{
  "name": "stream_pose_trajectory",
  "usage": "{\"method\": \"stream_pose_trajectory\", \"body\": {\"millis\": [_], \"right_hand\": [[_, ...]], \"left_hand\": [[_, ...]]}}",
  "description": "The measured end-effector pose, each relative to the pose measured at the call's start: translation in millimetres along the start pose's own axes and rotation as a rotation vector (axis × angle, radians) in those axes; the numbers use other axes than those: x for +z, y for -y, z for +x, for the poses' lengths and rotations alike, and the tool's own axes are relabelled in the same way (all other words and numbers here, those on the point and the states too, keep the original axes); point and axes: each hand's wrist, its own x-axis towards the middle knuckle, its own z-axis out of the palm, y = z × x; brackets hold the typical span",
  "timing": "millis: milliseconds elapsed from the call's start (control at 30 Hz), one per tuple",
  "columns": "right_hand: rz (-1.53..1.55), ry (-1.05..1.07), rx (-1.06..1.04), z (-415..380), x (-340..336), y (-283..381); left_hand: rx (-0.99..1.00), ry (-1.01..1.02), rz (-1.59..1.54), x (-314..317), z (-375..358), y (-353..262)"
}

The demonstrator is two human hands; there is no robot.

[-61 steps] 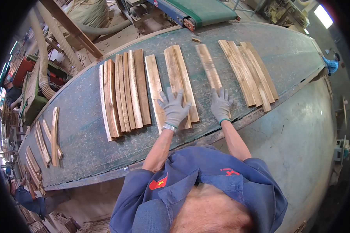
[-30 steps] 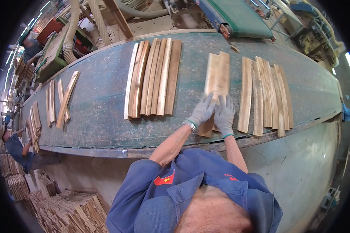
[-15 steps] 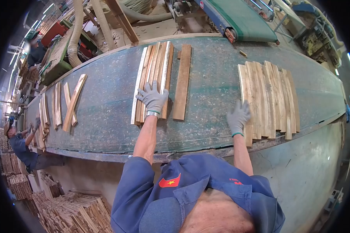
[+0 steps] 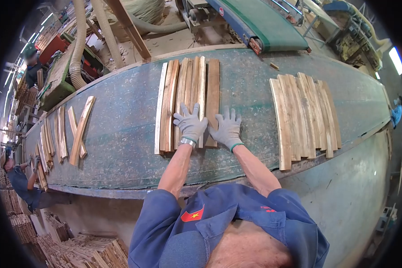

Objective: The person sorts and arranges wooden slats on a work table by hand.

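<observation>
My left hand, in a grey glove, lies with fingers spread on the middle row of wooden strips. Beside it my right hand, gloved the same way, has its fingers apart; its thumb side is at the darker wooden strip on the right end of that row. The strips lie lengthwise, side by side, with uneven ends. A second group of wooden strips rests on the right part of the table, apart from both hands.
Several loose strips, two of them crossed, lie on the green-grey table at left. Another person handles strips at the far left end. A green conveyor belt meets the table's back edge. Stacked wood stands below left.
My right hand has moved left from the right group to the middle row. The darker strip, formerly separated by a gap, now lies against that row. My left hand has shifted right across the strips.
</observation>
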Motion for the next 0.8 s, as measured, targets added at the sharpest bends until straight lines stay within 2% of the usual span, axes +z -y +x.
{"method": "stream_pose_trajectory", "body": {"millis": [67, 133, 200, 267, 300, 433, 533, 633, 700, 800], "right_hand": [[0.030, 0.052, 0.066, 5.0, -5.7, 8.7], [0.110, 0.050, 0.128, 5.3, -1.5, 12.8], [0.231, 0.053, 0.230, 6.9, 2.8, 14.9], [0.198, 0.058, 0.228, 6.6, 6.3, 8.1], [0.181, 0.063, 0.226, 4.1, 9.5, 3.0], [0.144, -0.160, 0.161, -20.7, 26.5, -3.8], [0.134, -0.093, 0.174, -25.8, 12.6, 6.2], [0.135, -0.064, 0.267, -24.1, 20.9, -9.5], [0.131, -0.159, 0.157, -60.0, 11.2, -35.0], [0.089, -0.191, 0.017, -148.5, -0.9, -72.4]], "left_hand": [[-0.030, 0.006, -0.104, -18.8, 6.1, 4.5], [-0.061, -0.094, -0.137, -13.8, 18.4, 18.7], [-0.124, -0.113, -0.080, -13.5, 25.5, 29.8], [-0.106, -0.052, -0.089, -22.6, 27.7, 48.3], [-0.075, -0.104, -0.046, -16.9, 27.9, 59.2], [-0.020, -0.114, -0.027, -21.5, -6.7, 79.1], [-0.033, -0.107, -0.021, -22.3, -41.9, 85.6], [0.009, -0.185, -0.073, -17.3, -67.1, 104.8], [0.040, -0.203, -0.096, -21.6, -77.1, 112.9], [0.082, -0.252, -0.077, -14.3, -81.8, 120.9]]}}
